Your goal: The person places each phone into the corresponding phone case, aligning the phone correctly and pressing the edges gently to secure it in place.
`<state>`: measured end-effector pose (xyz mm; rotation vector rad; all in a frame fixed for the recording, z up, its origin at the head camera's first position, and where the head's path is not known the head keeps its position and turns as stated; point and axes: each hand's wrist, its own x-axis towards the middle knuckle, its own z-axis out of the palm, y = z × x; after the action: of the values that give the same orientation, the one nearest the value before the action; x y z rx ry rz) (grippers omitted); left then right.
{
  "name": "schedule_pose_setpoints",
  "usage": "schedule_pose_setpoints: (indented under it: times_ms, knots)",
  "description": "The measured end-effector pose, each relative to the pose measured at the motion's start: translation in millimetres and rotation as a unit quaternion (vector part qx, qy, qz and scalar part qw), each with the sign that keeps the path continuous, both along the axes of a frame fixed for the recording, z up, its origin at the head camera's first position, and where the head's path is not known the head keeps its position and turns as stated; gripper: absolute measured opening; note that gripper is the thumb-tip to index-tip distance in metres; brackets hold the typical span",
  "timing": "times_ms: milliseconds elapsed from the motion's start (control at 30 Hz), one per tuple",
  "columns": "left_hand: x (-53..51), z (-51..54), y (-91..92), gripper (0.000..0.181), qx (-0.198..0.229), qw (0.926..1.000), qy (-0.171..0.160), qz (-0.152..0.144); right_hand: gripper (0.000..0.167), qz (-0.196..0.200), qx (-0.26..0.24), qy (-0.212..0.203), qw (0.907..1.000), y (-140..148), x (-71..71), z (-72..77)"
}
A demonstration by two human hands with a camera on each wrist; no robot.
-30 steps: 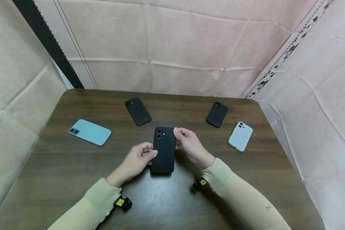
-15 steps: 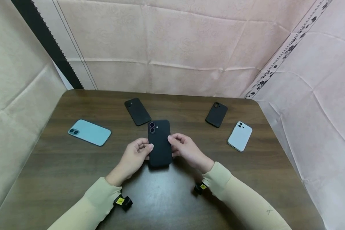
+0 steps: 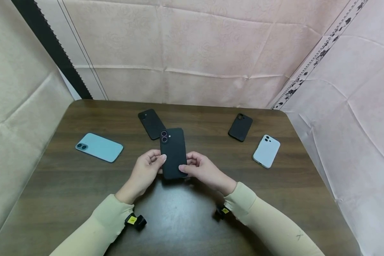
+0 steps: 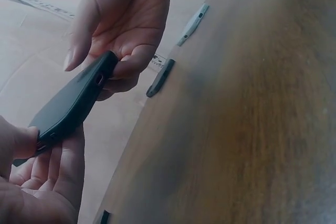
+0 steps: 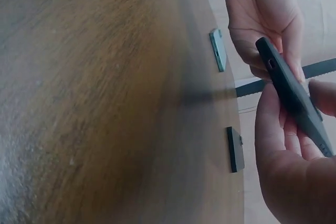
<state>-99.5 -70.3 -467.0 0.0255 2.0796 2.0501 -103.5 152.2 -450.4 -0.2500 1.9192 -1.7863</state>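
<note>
A black phone in a matte case (image 3: 174, 154), its two camera lenses at the upper left, is held above the table by both hands. My left hand (image 3: 145, 172) grips its left edge, thumb on the back face and fingers underneath. My right hand (image 3: 206, 172) holds the lower right edge, thumb over the back face and fingers behind. In the left wrist view the phone (image 4: 73, 100) shows its end with the charging port. The right wrist view shows the phone (image 5: 291, 93) edge-on between both hands. Its screen side is hidden.
On the wooden table (image 3: 83, 192) lie a light blue phone (image 3: 100, 147) at left, a black phone (image 3: 151, 123) partly behind the held one, a smaller black phone or case (image 3: 240, 127) and a white phone (image 3: 266, 151) at right. Cloth curtains (image 3: 211, 53) hang behind.
The held phone has moved left and away from me, tilting slightly, and now overlaps the black phone behind. My right hand has slid from its upper right corner to its lower right edge.
</note>
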Motion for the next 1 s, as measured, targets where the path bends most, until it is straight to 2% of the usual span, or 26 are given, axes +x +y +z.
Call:
schedule_pose_setpoints:
  times_ms: [267, 633, 767, 867, 1000]
  knots:
    - [-0.6, 3.2, -1.2, 0.03, 0.031, 0.9993, -0.023, -0.004, 0.038, 0.012, -0.048, -0.003, 0.9988, -5.8, 0.4, -1.2]
    - [-1.9, 3.2, -3.9, 0.031, 0.052, 0.9976, -0.04, -0.02, 0.03, 0.015, -0.027, 0.021, 0.9993, -6.5, 3.2, 0.2]
    - [-1.5, 0.4, -5.1, 0.032, 0.045, 0.9976, -0.045, -0.026, 0.024, -0.006, 0.017, 0.038, 0.9991, -5.8, 2.0, 2.6]
    - [-0.6, -1.0, -5.3, 0.033, 0.043, 0.9976, -0.047, -0.027, 0.027, -0.039, 0.042, 0.037, 0.9977, -5.8, 0.8, 5.8]
    - [0.2, -1.8, -4.4, 0.032, 0.047, 0.9974, -0.048, -0.028, 0.029, -0.069, 0.033, 0.02, 0.9969, -5.5, -1.4, 3.0]
